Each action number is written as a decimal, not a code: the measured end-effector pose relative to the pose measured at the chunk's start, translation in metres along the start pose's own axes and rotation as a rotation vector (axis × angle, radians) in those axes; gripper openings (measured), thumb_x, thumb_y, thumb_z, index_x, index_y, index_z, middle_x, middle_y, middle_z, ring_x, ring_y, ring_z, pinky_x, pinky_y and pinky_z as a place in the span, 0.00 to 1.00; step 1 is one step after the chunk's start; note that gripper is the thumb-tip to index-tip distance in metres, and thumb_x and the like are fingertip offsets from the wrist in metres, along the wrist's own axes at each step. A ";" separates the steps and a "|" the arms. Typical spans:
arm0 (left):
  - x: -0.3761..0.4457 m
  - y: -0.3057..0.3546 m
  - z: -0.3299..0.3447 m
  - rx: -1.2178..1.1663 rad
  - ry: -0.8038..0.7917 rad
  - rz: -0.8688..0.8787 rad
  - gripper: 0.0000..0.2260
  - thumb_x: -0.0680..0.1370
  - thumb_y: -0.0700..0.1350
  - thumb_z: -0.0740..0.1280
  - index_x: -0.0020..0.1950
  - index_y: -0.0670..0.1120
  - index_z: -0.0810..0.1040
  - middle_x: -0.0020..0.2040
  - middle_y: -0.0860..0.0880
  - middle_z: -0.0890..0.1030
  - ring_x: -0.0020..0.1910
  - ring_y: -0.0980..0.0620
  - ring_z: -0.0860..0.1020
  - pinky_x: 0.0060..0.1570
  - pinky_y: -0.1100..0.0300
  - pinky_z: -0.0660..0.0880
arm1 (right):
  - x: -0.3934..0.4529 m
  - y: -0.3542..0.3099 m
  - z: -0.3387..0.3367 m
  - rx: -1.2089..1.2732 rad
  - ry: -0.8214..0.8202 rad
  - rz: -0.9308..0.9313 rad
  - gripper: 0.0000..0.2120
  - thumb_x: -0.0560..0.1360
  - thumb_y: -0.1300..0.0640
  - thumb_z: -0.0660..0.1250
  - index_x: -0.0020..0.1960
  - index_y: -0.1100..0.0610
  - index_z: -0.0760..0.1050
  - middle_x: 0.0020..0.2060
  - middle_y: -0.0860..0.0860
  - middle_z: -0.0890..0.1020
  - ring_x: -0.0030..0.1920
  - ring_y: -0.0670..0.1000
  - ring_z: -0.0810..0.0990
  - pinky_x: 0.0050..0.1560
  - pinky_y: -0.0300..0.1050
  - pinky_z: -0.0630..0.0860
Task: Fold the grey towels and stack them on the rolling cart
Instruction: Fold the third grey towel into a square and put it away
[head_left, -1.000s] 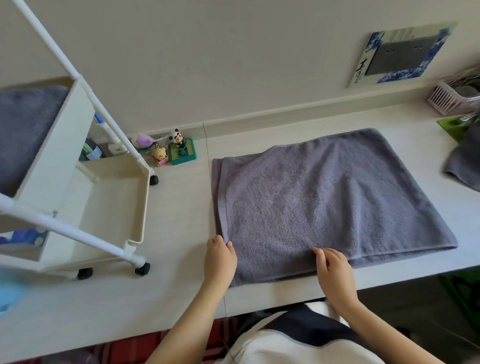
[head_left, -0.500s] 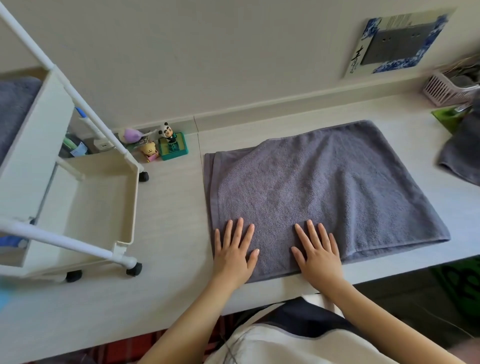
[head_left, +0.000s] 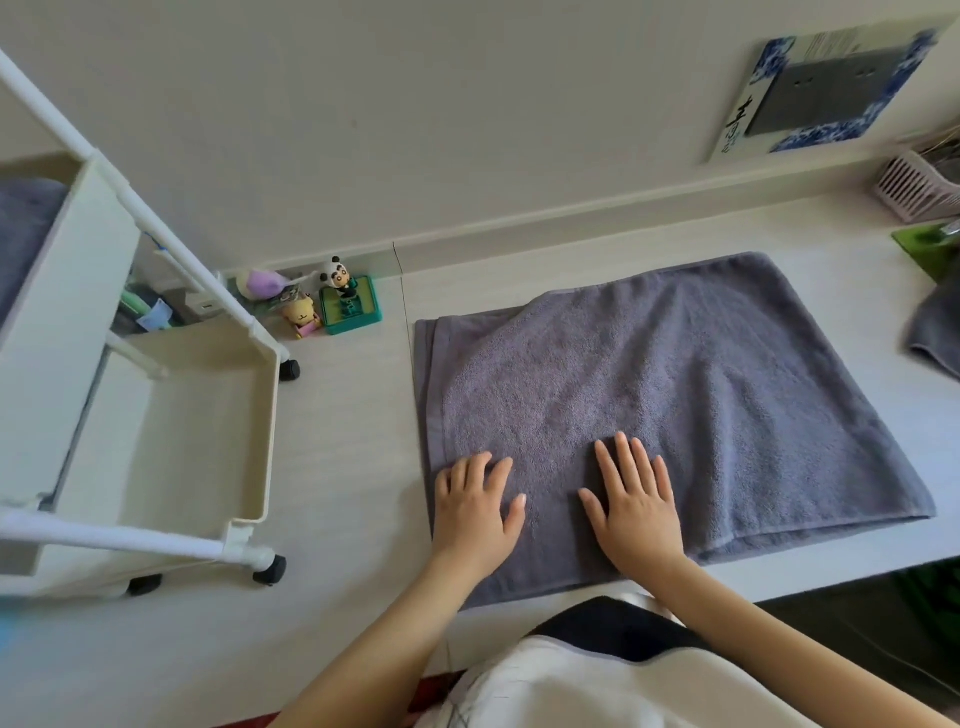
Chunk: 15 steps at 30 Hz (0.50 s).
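The worktop (head_left: 353, 441) carries a grey towel (head_left: 675, 405) already doubled over, lying flat across its middle with the near hem right at the front edge and a second layer peeking out along the left side. The rolling cart (head_left: 171, 436) stands at the left end of the worktop, its lower tray bare and what looks like a folded grey towel (head_left: 21, 234) in the upper tray; another grey towel (head_left: 935, 332) lies bunched at the right edge. The step in hand looks like smoothing before the next fold, and I'd say it goes best if both palms sweep outward from the centre toward the far edge and the right side, pressing out the slight ridge near the back left corner and squaring the offset left hems before anything is lifted, since a crooked layer now would make a lopsided stack later. The left hand (head_left: 475, 509) lies palm down near the towel's front left corner, fingers straight and a little spread, gripping nothing. The right hand (head_left: 636, 506) lies flat just beside it toward the middle, fingers likewise extended and pointing at the wall, both forearms reaching in from the front edge.
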<state>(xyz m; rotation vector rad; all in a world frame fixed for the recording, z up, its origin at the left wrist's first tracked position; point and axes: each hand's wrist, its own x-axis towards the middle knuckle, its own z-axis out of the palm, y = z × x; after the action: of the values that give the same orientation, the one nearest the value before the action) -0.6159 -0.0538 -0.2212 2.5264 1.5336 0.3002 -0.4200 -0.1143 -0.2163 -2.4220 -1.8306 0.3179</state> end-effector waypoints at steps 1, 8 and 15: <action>0.011 0.000 -0.003 -0.026 0.048 -0.014 0.21 0.73 0.56 0.59 0.58 0.45 0.79 0.54 0.45 0.78 0.51 0.42 0.78 0.52 0.50 0.69 | 0.008 -0.005 -0.002 0.012 -0.002 -0.016 0.33 0.79 0.39 0.39 0.71 0.57 0.67 0.70 0.59 0.69 0.71 0.58 0.65 0.72 0.50 0.46; 0.043 -0.020 0.012 0.047 -0.084 0.048 0.28 0.76 0.56 0.56 0.75 0.47 0.64 0.75 0.42 0.62 0.74 0.41 0.60 0.70 0.43 0.53 | 0.042 -0.011 0.003 -0.034 -0.051 -0.151 0.30 0.80 0.38 0.40 0.74 0.51 0.61 0.73 0.53 0.64 0.73 0.54 0.61 0.73 0.51 0.47; 0.085 -0.032 -0.002 -0.090 0.187 -0.071 0.18 0.75 0.51 0.59 0.58 0.44 0.79 0.54 0.45 0.78 0.50 0.42 0.77 0.50 0.52 0.69 | 0.076 -0.025 -0.001 0.014 0.028 -0.063 0.29 0.79 0.41 0.44 0.72 0.55 0.64 0.71 0.56 0.68 0.72 0.55 0.59 0.74 0.51 0.44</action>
<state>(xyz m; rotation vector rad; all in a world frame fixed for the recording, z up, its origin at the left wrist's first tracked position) -0.6053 0.0366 -0.2206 2.4276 1.6302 0.5969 -0.4230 -0.0341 -0.2186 -2.3416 -1.8813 0.2894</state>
